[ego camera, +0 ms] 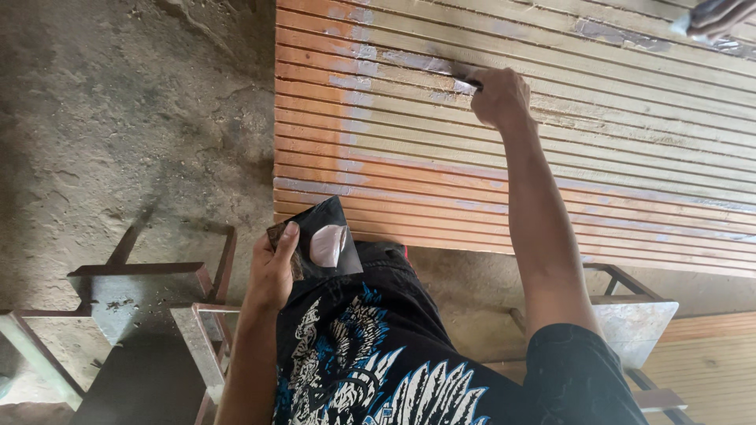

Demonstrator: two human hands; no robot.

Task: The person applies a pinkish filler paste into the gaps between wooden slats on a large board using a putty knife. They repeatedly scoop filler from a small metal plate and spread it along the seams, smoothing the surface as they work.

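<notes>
Right hand (pixel 498 96) is closed on a small dark-handled tool, blade hidden, pressed into a groove of the grooved wooden panel (pixel 409 149); left hand (pixel 276 271) is clamped on a black board (pixel 327 236) carrying a dab of pale filler (pixel 328 245), held at the panel's near edge. Pale filler streaks mark several grooves, left and far right; many grooves between look bare, so the filling seems partly done. Another person's hand (pixel 720 16) works the far right corner; metal stands (pixel 150 291) sit near left on the concrete floor (pixel 118 118).
</notes>
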